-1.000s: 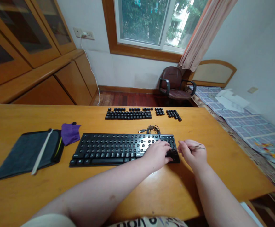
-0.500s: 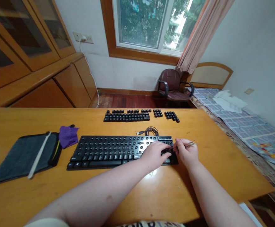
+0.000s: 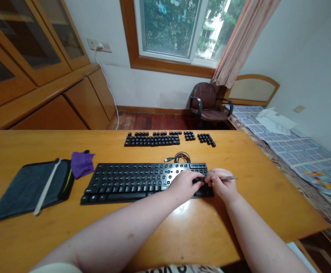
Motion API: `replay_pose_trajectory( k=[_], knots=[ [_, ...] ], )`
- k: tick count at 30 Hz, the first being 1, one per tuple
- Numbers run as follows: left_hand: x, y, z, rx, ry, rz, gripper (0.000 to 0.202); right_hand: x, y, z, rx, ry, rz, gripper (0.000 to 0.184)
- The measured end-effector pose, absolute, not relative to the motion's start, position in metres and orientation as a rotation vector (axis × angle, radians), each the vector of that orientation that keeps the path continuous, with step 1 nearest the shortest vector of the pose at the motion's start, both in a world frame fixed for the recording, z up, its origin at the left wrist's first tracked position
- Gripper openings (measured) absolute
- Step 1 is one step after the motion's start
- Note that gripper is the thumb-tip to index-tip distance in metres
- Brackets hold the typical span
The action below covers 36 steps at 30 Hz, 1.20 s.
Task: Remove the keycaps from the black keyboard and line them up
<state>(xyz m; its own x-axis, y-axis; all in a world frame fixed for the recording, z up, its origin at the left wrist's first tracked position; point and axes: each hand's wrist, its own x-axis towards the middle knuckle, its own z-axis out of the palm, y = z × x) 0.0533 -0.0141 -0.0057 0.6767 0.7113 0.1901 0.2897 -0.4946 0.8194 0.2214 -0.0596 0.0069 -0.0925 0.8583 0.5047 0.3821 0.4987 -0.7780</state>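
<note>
A black keyboard [image 3: 131,182] lies on the wooden table [image 3: 40,242] with most keycaps off. My left hand [image 3: 184,185] rests curled on its right end, fingers on the number-pad area. My right hand [image 3: 220,184] is pinched shut on a thin metal tool [image 3: 230,178], its tip at the keyboard's right end next to my left fingers. Rows of loose black keycaps [image 3: 154,139] are laid out further back on the table.
A dark pouch [image 3: 25,187] with a white stick on it and a purple cloth [image 3: 82,163] lie left of the keyboard. The coiled USB cable [image 3: 181,157] sits behind it. A chair [image 3: 207,102] and a bed [image 3: 296,148] stand beyond the table.
My right hand with the tool has moved left onto the keyboard's right end, meeting my left hand. The view shifted slightly.
</note>
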Motion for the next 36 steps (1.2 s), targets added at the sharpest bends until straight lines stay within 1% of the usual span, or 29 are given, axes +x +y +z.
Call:
replay_pose_trajectory(
  k=[15, 22, 26, 29, 31, 33, 36],
  knots=[
    [0.052, -0.014, -0.004, 2.195, 0.618, 0.637, 0.017, 0.224, -0.055, 0.003, -0.995, -1.698, 0.695, 0.038],
    [0.054, -0.011, -0.003, 1.776, 0.746, 0.744, 0.025, 0.225, -0.055, 0.002, -1.067, -1.637, 0.541, 0.041],
    [0.054, -0.007, -0.003, 1.605, 0.7, 0.781, 0.016, 0.223, -0.055, 0.001, -1.045, -1.667, 0.589, 0.04],
    [0.055, -0.004, -0.005, 1.532, 0.744, 0.817, 0.013, 0.219, -0.055, 0.004, -1.001, -1.719, 0.608, 0.041],
    [0.056, -0.003, -0.007, 1.444, 0.755, 0.835, 0.013, 0.219, -0.056, 0.008, -1.001, -1.726, 0.542, 0.043],
    [0.058, -0.003, -0.009, 1.329, 0.734, 0.853, 0.015, 0.222, -0.057, 0.012, -1.063, -1.667, 0.391, 0.044],
    [0.06, -0.002, -0.011, 1.187, 0.713, 0.873, 0.017, 0.229, -0.059, 0.017, -1.216, -1.624, 0.175, 0.034]
  ],
)
